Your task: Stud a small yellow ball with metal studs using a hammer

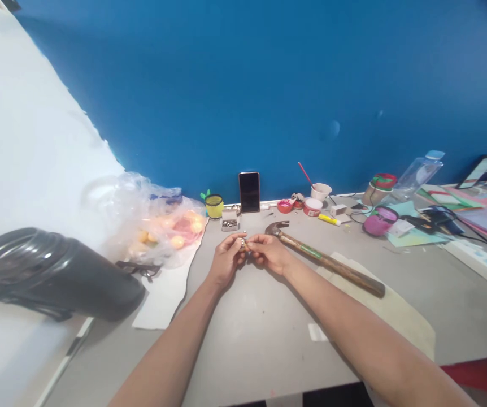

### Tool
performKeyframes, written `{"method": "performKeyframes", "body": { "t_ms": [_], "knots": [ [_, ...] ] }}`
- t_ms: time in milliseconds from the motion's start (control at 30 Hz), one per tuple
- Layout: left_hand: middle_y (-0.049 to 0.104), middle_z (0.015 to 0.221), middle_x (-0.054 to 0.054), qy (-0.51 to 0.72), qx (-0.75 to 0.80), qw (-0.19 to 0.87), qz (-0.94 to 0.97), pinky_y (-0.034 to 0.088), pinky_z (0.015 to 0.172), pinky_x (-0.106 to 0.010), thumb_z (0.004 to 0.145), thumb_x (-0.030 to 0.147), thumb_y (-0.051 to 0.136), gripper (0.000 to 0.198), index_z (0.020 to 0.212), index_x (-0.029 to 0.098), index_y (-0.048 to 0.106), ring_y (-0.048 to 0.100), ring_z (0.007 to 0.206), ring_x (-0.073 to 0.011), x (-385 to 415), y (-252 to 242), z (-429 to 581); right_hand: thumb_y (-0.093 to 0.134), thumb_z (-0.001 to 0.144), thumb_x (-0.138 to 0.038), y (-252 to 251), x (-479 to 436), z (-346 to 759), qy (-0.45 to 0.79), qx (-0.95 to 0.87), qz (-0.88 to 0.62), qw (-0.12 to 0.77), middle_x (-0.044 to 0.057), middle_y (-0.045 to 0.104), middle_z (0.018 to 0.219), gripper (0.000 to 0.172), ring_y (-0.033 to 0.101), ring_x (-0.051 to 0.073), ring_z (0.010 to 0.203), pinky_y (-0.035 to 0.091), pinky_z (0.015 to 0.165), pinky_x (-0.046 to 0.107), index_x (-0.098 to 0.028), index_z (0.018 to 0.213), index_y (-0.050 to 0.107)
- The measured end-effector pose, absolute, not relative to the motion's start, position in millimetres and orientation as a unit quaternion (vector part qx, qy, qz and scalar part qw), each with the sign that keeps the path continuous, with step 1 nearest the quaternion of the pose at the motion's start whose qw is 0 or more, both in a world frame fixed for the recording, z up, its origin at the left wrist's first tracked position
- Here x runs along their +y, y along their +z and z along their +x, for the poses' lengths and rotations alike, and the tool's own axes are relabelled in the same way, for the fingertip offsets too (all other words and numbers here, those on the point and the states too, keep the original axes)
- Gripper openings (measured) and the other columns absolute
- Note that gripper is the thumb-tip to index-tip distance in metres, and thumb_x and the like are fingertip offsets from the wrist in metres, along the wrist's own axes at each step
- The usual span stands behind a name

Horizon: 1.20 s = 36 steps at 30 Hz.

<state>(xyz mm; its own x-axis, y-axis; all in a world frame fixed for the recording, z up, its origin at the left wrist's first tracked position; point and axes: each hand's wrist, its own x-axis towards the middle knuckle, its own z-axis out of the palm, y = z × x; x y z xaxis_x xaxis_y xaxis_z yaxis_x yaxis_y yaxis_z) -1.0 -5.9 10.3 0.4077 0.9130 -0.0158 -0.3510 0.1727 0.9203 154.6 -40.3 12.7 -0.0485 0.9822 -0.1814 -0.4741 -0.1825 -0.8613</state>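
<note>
Both hands meet over the middle of the table, fingertips pinched close together. Between them sits a small shiny metal piece [243,242], too small to name, with something brownish under it. My left hand [225,257] grips it from the left, thumb and forefinger closed. My right hand [271,252] pinches at its right side; the fingers partly hide what they hold. Just right of the right hand lies a claw hammer [311,252] with a worn wooden handle, its head pointing away. Behind the hands stands a small open box [229,221] of tiny metal parts.
A dark phone [249,192] leans on the blue wall. At left are a big black bottle [57,271], glasses [142,269] and a plastic bag [167,226] with orange fruit. A white cup [320,192], a yellow tube [329,219], a purple pouch [379,221] and a power strip [476,263] stand right.
</note>
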Motion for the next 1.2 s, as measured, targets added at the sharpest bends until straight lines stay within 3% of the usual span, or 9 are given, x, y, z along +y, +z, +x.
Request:
{"method": "performKeyframes", "body": {
  "t_ms": [300, 467, 700, 800, 1000, 1200],
  "knots": [
    [0.064, 0.066, 0.0, 0.463, 0.329, 0.677, 0.468, 0.036, 0.048, -0.021, 0.072, 0.045, 0.087, 0.052, 0.109, 0.012, 0.072, 0.05, 0.05, -0.0086, -10, 11, 0, 0.093, 0.055, -0.033, 12, -42, 150, 0.621, -0.334, -0.432, 0.563, 0.002, 0.071, 0.071, 0.036, 0.048, 0.005, 0.05, 0.031, 0.041, 0.016, -0.016, 0.076, 0.069],
    [0.063, 0.064, 0.0, 0.478, 0.348, 0.651, 0.476, 0.036, 0.05, -0.022, 0.074, 0.047, 0.086, 0.054, 0.113, 0.012, 0.073, 0.049, 0.051, -0.0089, -12, 6, 1, 0.089, 0.056, -0.033, 10, -43, 144, 0.584, -0.343, -0.451, 0.581, 0.001, 0.069, 0.068, 0.032, 0.049, 0.006, 0.05, 0.038, 0.04, 0.018, -0.017, 0.074, 0.069],
    [0.059, 0.058, 0.002, 0.486, 0.357, 0.64, 0.476, 0.035, 0.048, -0.022, 0.073, 0.045, 0.086, 0.054, 0.113, 0.011, 0.075, 0.048, 0.049, -0.0093, -12, 5, 1, 0.087, 0.061, -0.038, 10, -41, 137, 0.549, -0.364, -0.47, 0.588, -0.001, 0.067, 0.064, 0.034, 0.054, 0.008, 0.047, 0.042, 0.038, 0.018, -0.018, 0.076, 0.065],
    [0.061, 0.06, 0.001, 0.486, 0.356, 0.645, 0.47, 0.035, 0.048, -0.022, 0.072, 0.045, 0.087, 0.054, 0.113, 0.011, 0.074, 0.049, 0.049, -0.0094, -11, 5, 1, 0.084, 0.062, -0.039, 10, -41, 133, 0.534, -0.377, -0.466, 0.596, -0.001, 0.067, 0.064, 0.033, 0.056, 0.009, 0.046, 0.042, 0.037, 0.019, -0.017, 0.077, 0.065],
    [0.063, 0.063, 0.001, 0.481, 0.347, 0.664, 0.455, 0.037, 0.046, -0.022, 0.071, 0.041, 0.088, 0.057, 0.116, 0.01, 0.072, 0.049, 0.048, -0.0087, -12, 7, 2, 0.082, 0.066, -0.036, 11, -42, 131, 0.518, -0.387, -0.459, 0.61, -0.006, 0.059, 0.055, 0.029, 0.046, 0.007, 0.041, 0.039, 0.036, 0.018, -0.02, 0.074, 0.06],
    [0.065, 0.071, -0.002, 0.452, 0.303, 0.727, 0.418, 0.042, 0.044, -0.022, 0.076, 0.039, 0.085, 0.054, 0.119, 0.009, 0.07, 0.057, 0.053, -0.012, -12, 11, -3, 0.082, 0.07, -0.049, 9, -44, 144, 0.573, -0.389, -0.414, 0.59, -0.006, 0.059, 0.059, 0.037, 0.046, 0.007, 0.044, 0.04, 0.04, 0.019, -0.02, 0.079, 0.06]
  ]
}}
